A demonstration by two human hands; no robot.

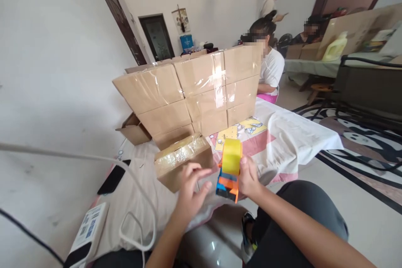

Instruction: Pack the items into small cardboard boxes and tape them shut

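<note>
My right hand (pixel 249 176) grips a tape dispenser (pixel 228 182) with an orange and blue frame and a wide yellow tape roll (pixel 232 157). It is held up over the table's near edge. My left hand (pixel 194 190) has its fingers apart and holds nothing, with the index finger pointing toward the dispenser. Just behind the left hand sits a small cardboard box (pixel 184 157), its top covered with shiny clear tape. The left hand hides part of the box's front side.
A wall of stacked taped cartons (pixel 201 88) stands behind the small box. An open carton (pixel 133 130), a black phone (pixel 113 177), a white device (pixel 89 232) and a white cable (pixel 147 205) lie at left. A person in a white shirt (pixel 272 69) sits beyond the cartons.
</note>
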